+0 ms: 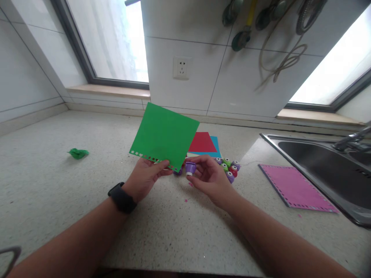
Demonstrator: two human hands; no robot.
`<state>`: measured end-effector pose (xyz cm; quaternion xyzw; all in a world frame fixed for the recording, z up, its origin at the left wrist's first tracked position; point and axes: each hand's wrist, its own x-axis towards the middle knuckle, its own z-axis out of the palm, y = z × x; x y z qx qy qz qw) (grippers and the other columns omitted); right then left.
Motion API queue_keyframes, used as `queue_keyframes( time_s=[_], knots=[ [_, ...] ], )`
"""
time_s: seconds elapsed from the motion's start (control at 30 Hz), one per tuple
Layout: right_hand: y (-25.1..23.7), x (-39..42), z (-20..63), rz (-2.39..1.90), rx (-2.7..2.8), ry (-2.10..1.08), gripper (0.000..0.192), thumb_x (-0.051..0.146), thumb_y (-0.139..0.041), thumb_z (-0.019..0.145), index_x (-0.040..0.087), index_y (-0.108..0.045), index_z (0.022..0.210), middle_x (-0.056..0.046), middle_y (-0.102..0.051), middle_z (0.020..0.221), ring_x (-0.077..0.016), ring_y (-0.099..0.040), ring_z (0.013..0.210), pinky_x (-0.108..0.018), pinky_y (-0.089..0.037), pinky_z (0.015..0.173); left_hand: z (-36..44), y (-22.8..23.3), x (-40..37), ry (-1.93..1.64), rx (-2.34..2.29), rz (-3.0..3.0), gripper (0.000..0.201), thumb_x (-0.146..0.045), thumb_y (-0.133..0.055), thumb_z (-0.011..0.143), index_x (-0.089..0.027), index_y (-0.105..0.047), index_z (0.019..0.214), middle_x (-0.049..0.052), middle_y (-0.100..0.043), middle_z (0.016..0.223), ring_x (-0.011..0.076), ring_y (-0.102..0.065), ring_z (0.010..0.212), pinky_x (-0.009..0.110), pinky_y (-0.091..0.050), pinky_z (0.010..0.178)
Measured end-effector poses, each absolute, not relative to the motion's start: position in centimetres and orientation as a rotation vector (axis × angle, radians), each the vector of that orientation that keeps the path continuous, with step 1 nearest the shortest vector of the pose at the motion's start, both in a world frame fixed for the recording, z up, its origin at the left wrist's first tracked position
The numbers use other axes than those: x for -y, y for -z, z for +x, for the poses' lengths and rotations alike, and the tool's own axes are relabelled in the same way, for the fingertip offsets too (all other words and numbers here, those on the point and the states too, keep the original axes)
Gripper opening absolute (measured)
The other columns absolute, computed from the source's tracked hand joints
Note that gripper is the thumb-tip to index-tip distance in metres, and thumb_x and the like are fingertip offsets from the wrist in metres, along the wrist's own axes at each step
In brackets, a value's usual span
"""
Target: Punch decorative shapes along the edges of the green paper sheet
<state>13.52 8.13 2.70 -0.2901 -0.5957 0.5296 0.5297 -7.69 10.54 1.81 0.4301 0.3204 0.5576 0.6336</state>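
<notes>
- Left hand (145, 175) pinches the lower edge of a green paper sheet (165, 133), held tilted above the counter (58, 185); small shapes are cut along that edge.
- Right hand (210, 175) grips a purple punch (190, 168) just beside the sheet's corner.
- More small punches (228, 166) cluster behind the right hand, near red and blue sheets (203, 142).
- Pink sheet (294, 187) lies beside the sink (319, 162).
</notes>
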Motion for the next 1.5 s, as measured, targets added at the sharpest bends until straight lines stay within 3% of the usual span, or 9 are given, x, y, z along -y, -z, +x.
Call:
queue_keyframes(
  time_s=[0.17, 0.53, 0.8, 1.2, 1.5],
  knots=[
    [-2.38, -8.08, 13.3, -0.669, 1.413, -1.26, 0.038, 0.021, -0.085, 0.076, 0.026, -0.058, 0.103, -0.006, -0.067, 0.118, -0.017, -0.068, 0.109, -0.038, -0.055, 0.103, -7.71, -1.85, -10.49, -1.252, -0.743, 0.995, 0.053, -0.022, -0.087, 0.074, -0.02, -0.067, 0.122, 0.009, -0.077, 0.108, 0.0185, -0.074, 0.083, 0.024, -0.062, 0.062],
    [-2.66, -7.63, 13.18, -0.653, 1.459, -1.211, 0.036, 0.018, -0.083, 0.077, 0.026, -0.058, 0.102, -0.005, -0.067, 0.114, -0.0166, -0.067, 0.106, -0.035, -0.056, 0.097, -7.57, -2.03, -10.28, -1.269, -0.808, 1.013, 0.037, -0.024, -0.088, 0.071, -0.017, -0.073, 0.104, 0.006, -0.076, 0.095, 0.0175, -0.072, 0.075, 0.025, -0.062, 0.057],
    [-2.51, -7.51, 13.2, -0.675, 1.46, -1.265, 0.038, 0.021, -0.084, 0.077, 0.025, -0.055, 0.102, -0.003, -0.067, 0.106, -0.0143, -0.069, 0.094, -0.033, -0.058, 0.09, -7.62, -1.84, -10.28, -1.279, -0.825, 1.049, 0.037, -0.025, -0.088, 0.071, -0.015, -0.073, 0.104, 0.007, -0.076, 0.094, 0.0171, -0.072, 0.073, 0.024, -0.062, 0.056],
    [-2.24, -7.65, 13.13, -0.74, 1.459, -1.229, 0.038, 0.023, -0.084, 0.076, 0.024, -0.057, 0.103, -0.003, -0.066, 0.103, -0.0145, -0.067, 0.091, -0.032, -0.057, 0.086, -7.49, -2.06, -10.11, -1.263, -0.813, 1.098, 0.056, -0.024, -0.087, 0.075, -0.02, -0.066, 0.126, 0.006, -0.076, 0.099, 0.0178, -0.073, 0.079, 0.024, -0.062, 0.055],
    [-2.75, -8.21, 13.47, -0.885, 1.338, -1.396, 0.037, 0.036, -0.085, 0.076, 0.023, -0.068, 0.107, -0.004, -0.07, 0.1, -0.0167, -0.066, 0.09, -0.035, -0.053, 0.085, -7.65, -1.58, -10.4, -1.232, -0.808, 1.15, 0.037, -0.025, -0.086, 0.077, -0.016, -0.07, 0.11, 0.005, -0.075, 0.098, 0.0137, -0.071, 0.074, 0.02, -0.06, 0.056]
  ],
)
